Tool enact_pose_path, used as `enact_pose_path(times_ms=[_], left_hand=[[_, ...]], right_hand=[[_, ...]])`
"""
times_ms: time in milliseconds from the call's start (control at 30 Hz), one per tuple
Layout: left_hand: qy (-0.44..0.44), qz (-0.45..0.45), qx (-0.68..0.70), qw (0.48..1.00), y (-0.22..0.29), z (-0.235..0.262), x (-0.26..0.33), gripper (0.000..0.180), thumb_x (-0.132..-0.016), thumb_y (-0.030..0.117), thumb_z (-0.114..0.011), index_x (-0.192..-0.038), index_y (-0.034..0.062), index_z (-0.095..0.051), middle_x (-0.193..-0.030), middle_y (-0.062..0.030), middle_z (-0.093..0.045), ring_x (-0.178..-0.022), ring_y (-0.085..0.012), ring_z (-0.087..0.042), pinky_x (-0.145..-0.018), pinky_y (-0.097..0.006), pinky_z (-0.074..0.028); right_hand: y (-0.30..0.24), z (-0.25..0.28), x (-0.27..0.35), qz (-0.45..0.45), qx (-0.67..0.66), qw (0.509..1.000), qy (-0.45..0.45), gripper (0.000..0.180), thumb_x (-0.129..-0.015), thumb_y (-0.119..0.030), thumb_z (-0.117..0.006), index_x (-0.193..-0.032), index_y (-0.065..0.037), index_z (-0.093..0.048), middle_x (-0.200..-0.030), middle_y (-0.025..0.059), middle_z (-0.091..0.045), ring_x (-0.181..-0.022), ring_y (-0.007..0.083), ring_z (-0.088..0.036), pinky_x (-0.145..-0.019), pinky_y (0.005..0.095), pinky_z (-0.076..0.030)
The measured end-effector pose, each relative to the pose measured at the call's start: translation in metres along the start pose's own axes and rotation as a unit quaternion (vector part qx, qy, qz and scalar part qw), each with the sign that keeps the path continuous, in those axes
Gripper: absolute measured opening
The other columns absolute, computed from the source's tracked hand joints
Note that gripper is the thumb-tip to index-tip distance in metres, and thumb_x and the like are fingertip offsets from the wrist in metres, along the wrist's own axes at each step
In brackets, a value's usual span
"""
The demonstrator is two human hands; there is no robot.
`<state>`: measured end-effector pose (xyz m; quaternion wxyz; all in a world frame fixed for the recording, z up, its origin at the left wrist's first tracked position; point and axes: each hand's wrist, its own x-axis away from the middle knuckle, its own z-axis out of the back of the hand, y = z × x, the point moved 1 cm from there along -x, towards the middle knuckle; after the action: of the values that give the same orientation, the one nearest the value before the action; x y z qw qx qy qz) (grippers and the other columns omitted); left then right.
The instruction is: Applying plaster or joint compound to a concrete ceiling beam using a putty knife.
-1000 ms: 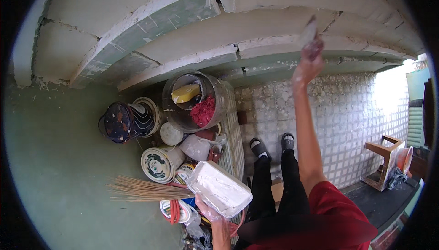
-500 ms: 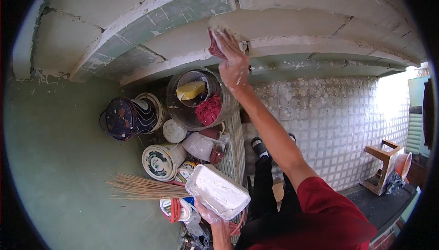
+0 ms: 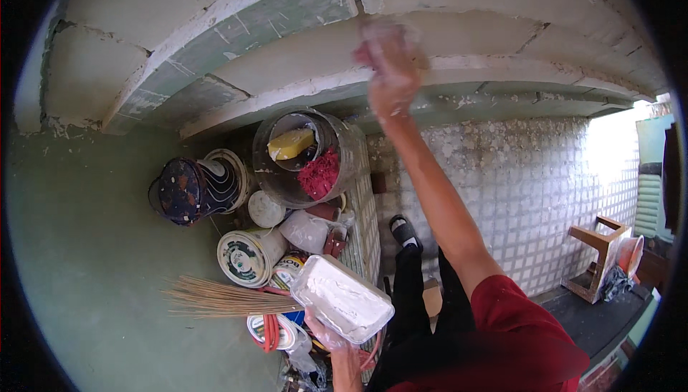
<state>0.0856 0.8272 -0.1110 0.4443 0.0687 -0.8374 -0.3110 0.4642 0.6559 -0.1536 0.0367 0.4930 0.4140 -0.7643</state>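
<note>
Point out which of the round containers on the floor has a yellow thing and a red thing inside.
The big clear drum, nearest the wall: it alone shows a yellow block and red bundle inside; the white bucket is shut.

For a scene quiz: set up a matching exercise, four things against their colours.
Things:
1. sponge in the bucket
2. cloth in the bucket
3. sleeve of the raised arm
4. paste in the tray that the left hand holds

Colours:
a. white
b. dark red
c. yellow
d. bright red

Pairs: 1-c, 2-d, 3-b, 4-a
</note>
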Motion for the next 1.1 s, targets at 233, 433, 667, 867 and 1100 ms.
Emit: enact_pose_path(times_ms=[233, 433, 667, 867, 1100], left_hand=[[0.014, -0.018, 0.001, 1.0, 0.0, 0.009, -0.001, 0.061, -0.089, 0.049, -0.037, -0.136, 0.0099, -0.037, -0.131, -0.0107, -0.048, -0.114, -0.0304, -0.051, -0.096, -0.044, -0.043], [0.003, -0.018, -0.02, 1.0, 0.0, 0.016, -0.001, 0.064, -0.088, 0.052, -0.037, -0.136, 0.0081, -0.037, -0.133, -0.0106, -0.045, -0.118, -0.0292, -0.047, -0.099, -0.042, -0.038], [0.021, -0.015, -0.034, 0.999, -0.006, 0.024, -0.005, 0.064, -0.088, 0.051, -0.037, -0.134, 0.0074, -0.039, -0.131, -0.0106, -0.046, -0.117, -0.029, -0.047, -0.099, -0.041, -0.038], [0.031, -0.015, -0.037, 0.999, -0.004, 0.031, -0.006, 0.063, -0.089, 0.05, -0.035, -0.134, 0.0069, -0.039, -0.132, -0.0105, -0.046, -0.117, -0.0287, -0.047, -0.099, -0.041, -0.038], [0.019, -0.01, 0.012, 1.0, -0.001, 0.019, -0.003, 0.064, -0.088, 0.051, -0.037, -0.136, 0.0085, -0.036, -0.13, -0.0123, -0.048, -0.113, -0.0306, -0.051, -0.095, -0.044, -0.043]], right_hand=[[-0.004, 0.012, 0.04, 0.087, 0.007, 0.98, -0.18, 0.049, -0.072, 0.011, -0.05, -0.113, -0.011, -0.065, -0.118, 0.0067, -0.062, -0.118, 0.027, -0.052, -0.106, 0.0456, -0.033], [0.025, 0.05, -0.015, 0.196, 0.009, 0.976, -0.091, 0.038, -0.08, 0.002, -0.05, -0.112, -0.011, -0.065, -0.117, 0.0061, -0.062, -0.118, 0.0263, -0.052, -0.107, 0.0483, -0.03], [0.056, 0.056, 0.035, 0.183, 0.115, 0.951, -0.222, 0.054, -0.073, 0.008, -0.051, -0.122, -0.012, -0.059, -0.12, 0.0079, -0.06, -0.113, 0.0253, -0.056, -0.104, 0.046, -0.035], [0.072, 0.121, 0.001, -0.183, -0.046, 0.966, 0.179, 0.033, -0.089, -0.02, -0.06, -0.117, -0.003, -0.061, -0.11, 0.0065, -0.065, -0.1, 0.0161, -0.06, -0.081, 0.0297, -0.048], [0.07, 0.08, -0.017, -0.165, -0.021, 0.958, 0.234, 0.035, -0.087, -0.027, -0.063, -0.111, -0.001, -0.064, -0.101, 0.0082, -0.068, -0.087, 0.0163, -0.063, -0.079, 0.0292, -0.048]])
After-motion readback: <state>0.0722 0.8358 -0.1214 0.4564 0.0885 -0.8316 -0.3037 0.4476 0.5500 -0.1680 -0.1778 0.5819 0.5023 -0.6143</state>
